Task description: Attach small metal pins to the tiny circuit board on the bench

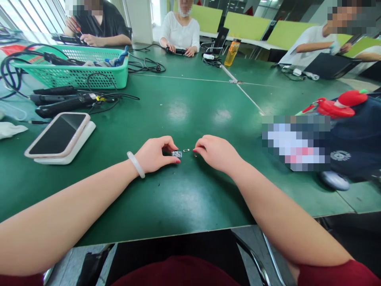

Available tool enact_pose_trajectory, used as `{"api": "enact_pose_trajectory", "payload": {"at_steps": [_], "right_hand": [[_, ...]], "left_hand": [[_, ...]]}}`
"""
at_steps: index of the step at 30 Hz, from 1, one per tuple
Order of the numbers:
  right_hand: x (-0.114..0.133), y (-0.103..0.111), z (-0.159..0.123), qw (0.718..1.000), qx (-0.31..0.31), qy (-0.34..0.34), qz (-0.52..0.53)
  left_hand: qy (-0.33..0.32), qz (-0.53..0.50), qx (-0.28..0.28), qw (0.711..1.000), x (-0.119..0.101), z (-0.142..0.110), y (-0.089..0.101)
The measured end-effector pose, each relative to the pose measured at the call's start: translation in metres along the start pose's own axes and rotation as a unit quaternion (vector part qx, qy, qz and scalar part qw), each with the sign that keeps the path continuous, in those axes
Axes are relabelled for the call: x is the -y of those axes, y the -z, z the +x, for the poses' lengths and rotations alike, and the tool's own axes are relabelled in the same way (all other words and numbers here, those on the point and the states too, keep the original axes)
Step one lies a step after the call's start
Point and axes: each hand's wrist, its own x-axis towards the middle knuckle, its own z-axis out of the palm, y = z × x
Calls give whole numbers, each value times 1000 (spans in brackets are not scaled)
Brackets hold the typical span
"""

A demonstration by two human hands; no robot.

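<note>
Both my hands rest on the green table near its front edge. My left hand, with a pale bangle at the wrist, has its fingers curled and its thumb and fingertips pinched against a tiny clear-and-silver part lying on the table. My right hand is curled with fingertips drawn together just right of a small metal piece. Whether the right fingers hold anything is hidden.
A phone lies on a white stand at the left. Behind it are black tools with cables and a green basket. A dark bag with red items sits at the right. Three other people work along the far side.
</note>
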Motion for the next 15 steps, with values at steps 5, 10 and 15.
{"api": "enact_pose_trajectory", "payload": {"at_steps": [5, 10, 15], "right_hand": [[-8, -5, 0, 999, 49, -7, -22], [-8, -13, 2, 998, 45, 10, -42], [-2, -10, 0, 999, 11, 34, -38]], "left_hand": [[2, -6, 0, 1000, 1, 1, -2], [6, 1, 7, 1000, 1, 1, -1], [1, 13, 6, 1000, 0, 1, -1]]}}
